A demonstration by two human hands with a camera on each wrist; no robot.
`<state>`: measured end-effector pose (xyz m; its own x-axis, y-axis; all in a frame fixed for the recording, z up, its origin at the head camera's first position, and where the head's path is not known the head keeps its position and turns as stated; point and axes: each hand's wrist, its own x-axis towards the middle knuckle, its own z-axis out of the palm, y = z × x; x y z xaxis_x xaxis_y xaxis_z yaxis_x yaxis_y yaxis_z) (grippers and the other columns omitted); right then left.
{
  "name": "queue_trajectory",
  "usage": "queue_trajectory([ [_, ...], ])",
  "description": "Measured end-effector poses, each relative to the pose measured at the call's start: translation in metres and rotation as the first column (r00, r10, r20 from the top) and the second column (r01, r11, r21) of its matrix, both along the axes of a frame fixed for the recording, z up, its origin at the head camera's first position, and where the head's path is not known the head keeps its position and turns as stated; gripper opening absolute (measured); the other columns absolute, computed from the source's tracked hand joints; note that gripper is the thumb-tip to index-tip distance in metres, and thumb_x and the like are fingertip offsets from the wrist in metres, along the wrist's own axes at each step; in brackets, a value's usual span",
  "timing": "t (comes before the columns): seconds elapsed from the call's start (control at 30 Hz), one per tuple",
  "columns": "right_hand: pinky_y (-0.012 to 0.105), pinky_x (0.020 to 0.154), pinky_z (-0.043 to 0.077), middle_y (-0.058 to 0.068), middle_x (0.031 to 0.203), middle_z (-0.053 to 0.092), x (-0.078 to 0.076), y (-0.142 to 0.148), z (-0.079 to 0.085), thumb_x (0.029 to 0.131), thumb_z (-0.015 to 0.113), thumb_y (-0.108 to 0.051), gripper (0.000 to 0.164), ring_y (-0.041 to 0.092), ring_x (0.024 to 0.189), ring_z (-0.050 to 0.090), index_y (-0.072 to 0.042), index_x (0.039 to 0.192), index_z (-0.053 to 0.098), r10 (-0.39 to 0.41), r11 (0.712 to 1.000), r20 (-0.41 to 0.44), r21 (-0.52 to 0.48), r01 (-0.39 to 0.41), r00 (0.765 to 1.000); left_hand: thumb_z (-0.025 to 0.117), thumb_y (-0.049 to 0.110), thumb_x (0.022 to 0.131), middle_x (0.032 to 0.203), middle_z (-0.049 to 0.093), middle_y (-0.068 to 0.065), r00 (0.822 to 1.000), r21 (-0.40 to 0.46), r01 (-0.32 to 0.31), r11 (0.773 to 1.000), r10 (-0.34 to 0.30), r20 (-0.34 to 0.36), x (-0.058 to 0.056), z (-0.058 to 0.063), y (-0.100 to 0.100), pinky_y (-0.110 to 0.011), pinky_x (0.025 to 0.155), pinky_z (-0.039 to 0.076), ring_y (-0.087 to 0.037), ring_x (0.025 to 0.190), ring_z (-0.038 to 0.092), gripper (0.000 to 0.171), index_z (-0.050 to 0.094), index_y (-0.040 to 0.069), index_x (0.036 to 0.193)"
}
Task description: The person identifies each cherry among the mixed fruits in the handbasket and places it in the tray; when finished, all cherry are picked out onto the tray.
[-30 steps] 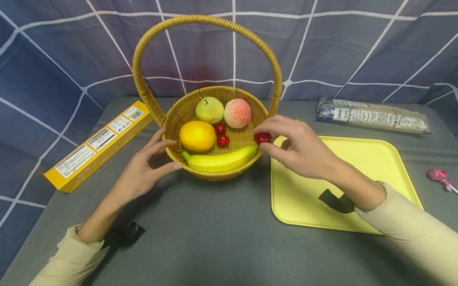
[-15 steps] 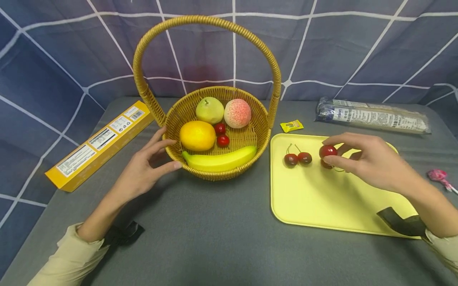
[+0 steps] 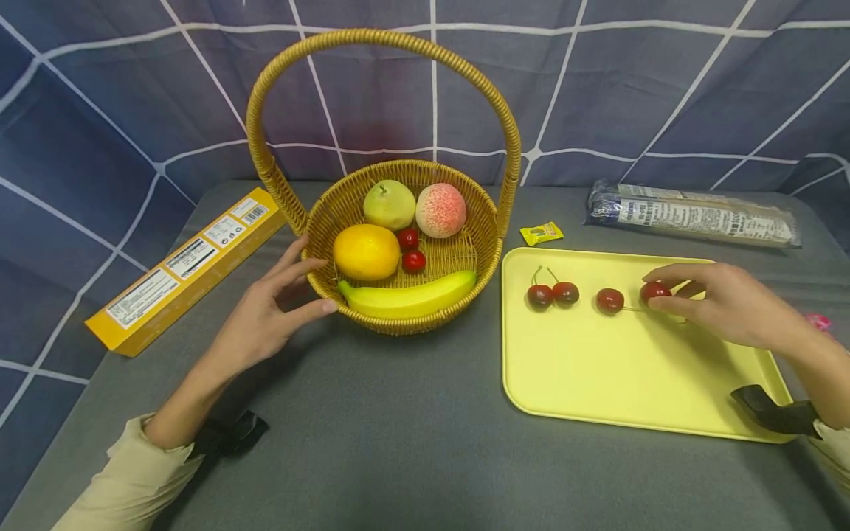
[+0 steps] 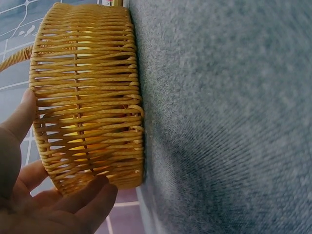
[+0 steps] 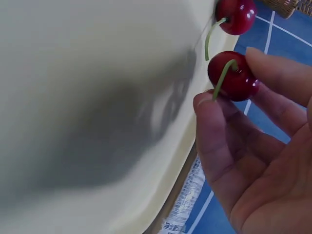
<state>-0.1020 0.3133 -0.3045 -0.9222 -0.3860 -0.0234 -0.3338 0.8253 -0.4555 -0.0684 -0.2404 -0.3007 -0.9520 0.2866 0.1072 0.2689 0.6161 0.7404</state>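
Note:
My left hand (image 3: pixel 259 321) holds the left side of a wicker basket (image 3: pixel 392 325), its thumb and fingers spread along the rim and side. A pear (image 3: pixel 389 205), a peach (image 3: pixel 441 211), a lemon-like yellow fruit (image 3: pixel 367 252), a banana (image 3: pixel 408 296) and two small red fruits (image 3: pixel 414 261) lie inside. Over the yellow tray (image 3: pixel 598 376), my right hand (image 3: pixel 740 306) pinches a dark red cherry (image 5: pixel 233 75) with a green stem between thumb and fingertips. Another cherry (image 3: pixel 609 301) lies just left of it. A joined pair of cherries (image 3: pixel 553 295) rests farther left on the tray.
Behind the tray lie a small yellow packet (image 3: pixel 541 234) and a long clear-wrapped package (image 3: pixel 693 216). A long orange box (image 3: pixel 186 269) slants left of the basket. The basket's tall handle (image 3: pixel 385 37) arches above it. A pink lollipop (image 3: pixel 818 321) is partly hidden by my right wrist.
My right hand has moved from the basket's right rim, carrying a cherry rightward over the tray. One cherry now lies in plain view left of it. My left hand has stayed at the basket.

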Motion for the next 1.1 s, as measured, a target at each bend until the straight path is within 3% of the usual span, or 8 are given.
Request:
queue_trajectory([
  [0.27, 0.026, 0.061, 0.05, 0.01, 0.099, 0.071, -0.003, 0.003, -0.008, 0.088, 0.074, -0.01, 0.032, 0.017, 0.079, 0.064, -0.001, 0.118, 0.068, 0.026, 0.999, -0.033, 0.036, -0.025, 0.999, 0.073, 0.013, 0.091, 0.164, 0.015, -0.006, 1.0, 0.014, 0.009, 1.0, -0.009, -0.008, 0.002, 0.001, 0.001, -0.056, 0.103, 0.042, -0.041, 0.132, 0.043, 0.058, 0.05, 0.001, 0.143],
  [0.47, 0.026, 0.061, 0.049, 0.012, 0.099, 0.071, -0.003, 0.003, -0.008, 0.088, 0.075, -0.012, 0.032, 0.026, 0.081, 0.066, -0.001, 0.117, 0.067, 0.008, 1.0, -0.008, 0.025, -0.008, 1.0, 0.071, 0.015, 0.093, 0.163, 0.017, -0.006, 1.0, 0.005, 0.017, 1.0, -0.017, -0.012, 0.002, 0.003, 0.003, -0.051, 0.103, 0.043, -0.038, 0.131, 0.046, 0.052, 0.054, 0.002, 0.14],
  [0.6, 0.025, 0.062, 0.05, 0.013, 0.101, 0.071, -0.002, 0.002, -0.006, 0.09, 0.073, -0.014, 0.031, 0.01, 0.082, 0.064, -0.002, 0.117, 0.068, -0.018, 1.0, -0.002, 0.012, 0.018, 1.0, 0.071, 0.016, 0.093, 0.162, 0.022, -0.007, 0.999, -0.007, 0.026, 1.0, -0.026, -0.02, 0.002, 0.003, 0.002, -0.044, 0.104, 0.043, -0.035, 0.134, 0.043, 0.049, 0.056, 0.001, 0.137],
  [0.73, 0.013, 0.062, 0.047, 0.016, 0.103, 0.071, 0.002, -0.004, 0.002, 0.089, 0.074, -0.013, 0.027, -0.01, 0.078, 0.055, -0.004, 0.114, 0.07, -0.08, 0.996, -0.059, -0.037, 0.078, 0.995, 0.071, 0.016, 0.093, 0.161, 0.024, -0.008, 0.999, -0.011, 0.029, 1.0, -0.03, -0.03, 0.002, 0.003, 0.001, -0.041, 0.104, 0.043, -0.034, 0.134, 0.043, 0.048, 0.057, 0.001, 0.137],
  [0.9, 0.005, 0.065, 0.042, 0.009, 0.099, 0.072, 0.012, -0.028, 0.014, 0.087, 0.075, -0.01, 0.019, -0.011, 0.078, 0.054, -0.008, 0.106, 0.074, -0.132, 0.986, -0.16, -0.118, 0.114, 0.978, 0.072, 0.015, 0.092, 0.161, 0.025, -0.008, 0.999, 0.001, 0.027, 1.0, -0.027, -0.03, 0.001, 0.003, 0.001, -0.038, 0.105, 0.043, -0.033, 0.135, 0.043, 0.047, 0.058, 0.001, 0.135],
  [1.1, 0.008, 0.067, 0.047, -0.004, 0.09, 0.071, 0.02, -0.069, 0.024, 0.084, 0.076, -0.003, 0.019, -0.004, 0.079, 0.06, -0.013, 0.1, 0.074, -0.062, 0.974, -0.234, -0.227, 0.007, 0.97, 0.073, 0.015, 0.092, 0.16, 0.026, -0.008, 1.0, 0.022, 0.02, 1.0, -0.02, -0.02, 0.0, 0.002, 0.001, -0.025, 0.104, 0.043, -0.033, 0.135, 0.042, 0.045, 0.06, 0.0, 0.132],
])
